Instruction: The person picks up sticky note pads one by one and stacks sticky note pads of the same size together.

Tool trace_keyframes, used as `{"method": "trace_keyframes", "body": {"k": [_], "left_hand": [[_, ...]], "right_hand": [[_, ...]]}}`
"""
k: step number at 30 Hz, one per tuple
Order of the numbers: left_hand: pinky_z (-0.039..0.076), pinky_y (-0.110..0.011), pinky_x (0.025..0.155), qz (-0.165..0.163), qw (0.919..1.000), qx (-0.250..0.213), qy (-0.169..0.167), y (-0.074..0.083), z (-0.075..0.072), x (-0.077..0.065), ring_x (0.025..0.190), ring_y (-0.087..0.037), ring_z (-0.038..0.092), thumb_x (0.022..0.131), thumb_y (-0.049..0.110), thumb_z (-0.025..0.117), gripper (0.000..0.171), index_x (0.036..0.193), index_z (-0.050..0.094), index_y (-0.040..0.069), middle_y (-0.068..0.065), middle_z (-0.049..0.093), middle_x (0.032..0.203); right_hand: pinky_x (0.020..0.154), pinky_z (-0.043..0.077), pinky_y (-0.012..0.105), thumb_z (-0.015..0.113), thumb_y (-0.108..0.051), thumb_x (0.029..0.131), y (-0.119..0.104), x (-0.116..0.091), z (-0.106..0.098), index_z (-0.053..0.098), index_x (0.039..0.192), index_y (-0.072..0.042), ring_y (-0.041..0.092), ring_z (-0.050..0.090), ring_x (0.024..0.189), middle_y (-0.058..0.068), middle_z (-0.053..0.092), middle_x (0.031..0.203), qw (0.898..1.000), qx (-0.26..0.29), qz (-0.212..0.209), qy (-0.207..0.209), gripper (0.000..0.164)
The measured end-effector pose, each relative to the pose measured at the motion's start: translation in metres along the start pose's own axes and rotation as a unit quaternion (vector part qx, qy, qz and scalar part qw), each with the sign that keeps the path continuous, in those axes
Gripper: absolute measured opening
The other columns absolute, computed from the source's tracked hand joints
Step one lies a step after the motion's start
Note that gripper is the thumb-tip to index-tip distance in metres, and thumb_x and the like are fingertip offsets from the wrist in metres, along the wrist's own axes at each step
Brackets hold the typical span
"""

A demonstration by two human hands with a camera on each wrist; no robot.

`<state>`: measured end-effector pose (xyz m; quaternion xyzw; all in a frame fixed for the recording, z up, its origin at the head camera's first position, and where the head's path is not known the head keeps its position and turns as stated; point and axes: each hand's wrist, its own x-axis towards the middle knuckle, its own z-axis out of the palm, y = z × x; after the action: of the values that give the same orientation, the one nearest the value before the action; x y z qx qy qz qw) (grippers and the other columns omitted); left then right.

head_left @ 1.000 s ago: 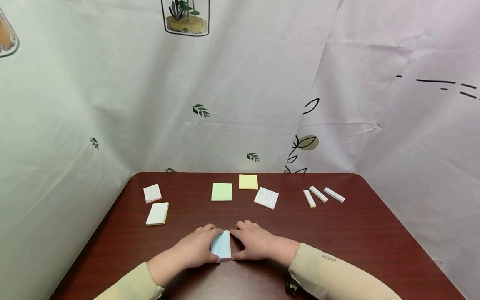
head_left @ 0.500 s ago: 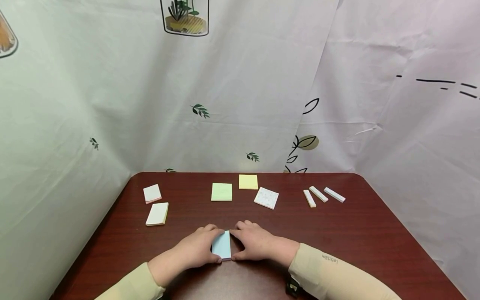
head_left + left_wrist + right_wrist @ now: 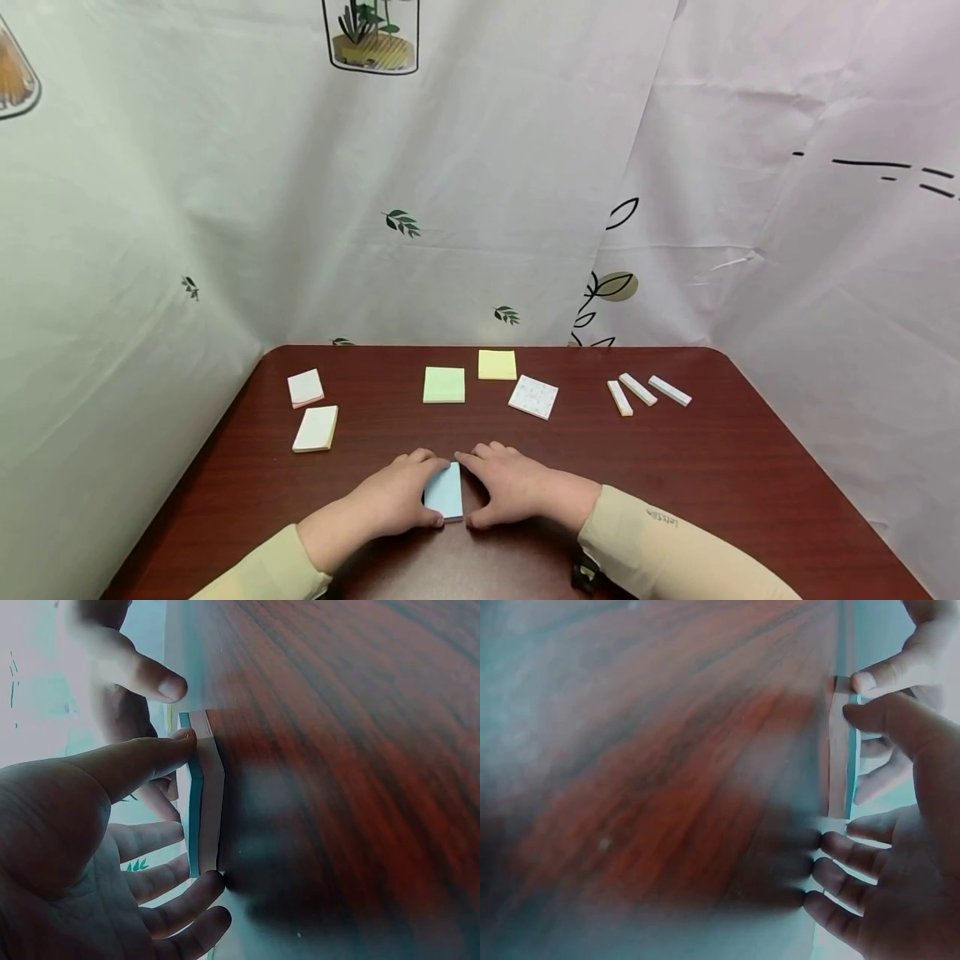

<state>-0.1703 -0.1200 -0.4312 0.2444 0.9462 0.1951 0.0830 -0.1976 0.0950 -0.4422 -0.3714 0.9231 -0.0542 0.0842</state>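
A pad of sticky notes point(image 3: 444, 492), light blue on top with a paler pinkish layer beneath, lies near the front of the table. My left hand point(image 3: 390, 496) holds it from the left, thumb at the near edge and fingers toward the far edge. To its right is my right hand point(image 3: 510, 487), thumb and fingers spread around the pad's right side. In the head view a small gap separates the right thumb from the pad; the right index fingertip is by the far right corner. The left wrist view shows the pad's layered side point(image 3: 206, 795) beside the left thumb.
Farther back lie a green pad point(image 3: 444, 385), a yellow pad point(image 3: 497, 365) and a white patterned pad point(image 3: 533, 397). Two white pads point(image 3: 315, 428) sit at left. Three narrow white strips point(image 3: 637, 389) lie at right. A printed curtain point(image 3: 480, 167) hangs behind the table.
My right thumb has drawn slightly away from the pad's near right corner, and the right index fingertip has shifted a little left. The left hand and the pad stay almost still.
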Motion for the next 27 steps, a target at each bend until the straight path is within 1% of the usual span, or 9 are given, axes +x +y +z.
{"method": "trace_keyframes", "body": {"k": [3, 6, 9, 14, 27], "left_hand": [[0.049, -0.042, 0.076, -0.001, 1.0000, -0.002, -0.002, 0.0000, 0.0002, 0.0004, 0.101, -0.026, 0.055, 0.071, 0.032, 0.087, 0.069, 0.130, 0.060, 0.008, -0.008, 0.057, 0.122], [0.049, -0.042, 0.077, -0.001, 1.0000, -0.003, -0.005, -0.0004, 0.0008, 0.0008, 0.102, -0.026, 0.055, 0.071, 0.032, 0.087, 0.069, 0.130, 0.060, 0.008, -0.009, 0.057, 0.122], [0.049, -0.043, 0.078, 0.002, 1.0000, 0.000, -0.005, -0.0009, 0.0010, 0.0010, 0.102, -0.027, 0.055, 0.071, 0.032, 0.087, 0.070, 0.131, 0.060, 0.008, -0.009, 0.058, 0.121], [0.049, -0.043, 0.079, 0.004, 1.0000, 0.002, -0.005, -0.0010, 0.0008, 0.0014, 0.102, -0.027, 0.056, 0.071, 0.033, 0.087, 0.070, 0.131, 0.060, 0.007, -0.009, 0.058, 0.119], [0.048, -0.042, 0.080, 0.007, 0.9998, -0.003, -0.016, -0.0006, -0.0020, 0.0028, 0.100, -0.025, 0.055, 0.071, 0.033, 0.088, 0.071, 0.131, 0.059, 0.006, -0.009, 0.058, 0.118]], "right_hand": [[0.095, 0.044, 0.031, 0.070, -0.061, 0.080, -0.0007, 0.0000, -0.0002, 0.046, 0.148, -0.015, 0.014, 0.050, 0.109, -0.004, 0.054, 0.126, 1.000, 0.010, 0.004, 0.003, 0.086], [0.094, 0.044, 0.031, 0.068, -0.064, 0.081, -0.0020, 0.0002, 0.0007, 0.049, 0.146, -0.016, 0.014, 0.050, 0.107, -0.004, 0.054, 0.123, 1.000, 0.012, 0.009, 0.009, 0.083], [0.093, 0.044, 0.031, 0.068, -0.064, 0.081, -0.0031, 0.0005, 0.0013, 0.051, 0.144, -0.016, 0.014, 0.050, 0.106, -0.004, 0.055, 0.121, 1.000, 0.011, 0.014, 0.013, 0.081], [0.094, 0.044, 0.032, 0.068, -0.065, 0.082, -0.0037, 0.0013, 0.0012, 0.051, 0.144, -0.018, 0.014, 0.051, 0.107, -0.004, 0.055, 0.122, 1.000, 0.008, 0.019, 0.005, 0.080], [0.094, 0.045, 0.033, 0.068, -0.067, 0.081, -0.0038, 0.0035, 0.0006, 0.054, 0.140, -0.017, 0.015, 0.051, 0.107, -0.003, 0.055, 0.122, 1.000, -0.004, 0.017, 0.002, 0.078]]}}
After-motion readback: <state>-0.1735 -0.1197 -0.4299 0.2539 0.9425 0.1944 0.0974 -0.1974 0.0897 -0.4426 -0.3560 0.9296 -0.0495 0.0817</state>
